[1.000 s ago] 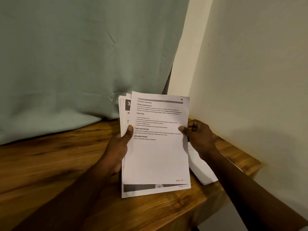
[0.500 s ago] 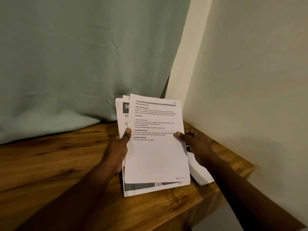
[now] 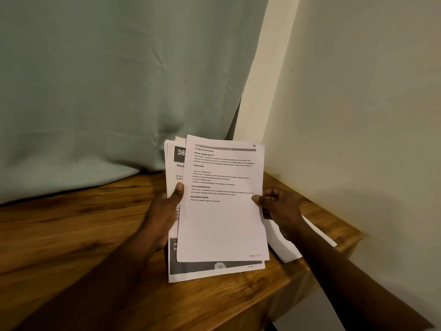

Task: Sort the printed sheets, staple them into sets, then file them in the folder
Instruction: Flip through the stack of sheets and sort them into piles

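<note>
Printed sheets [image 3: 214, 271] held just above desk [image 3: 71, 235] | left hand [image 3: 164, 211] grips them, thumb on front | right hand [image 3: 281, 206] pinches edge of top sheet [image 3: 222, 223] | sorting likely under way; stapling, filing not yet done

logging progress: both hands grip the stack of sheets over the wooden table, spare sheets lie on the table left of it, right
Not quite: the head view shows the spare sheets right of the stack, by the right hand. Rest holds.
</note>
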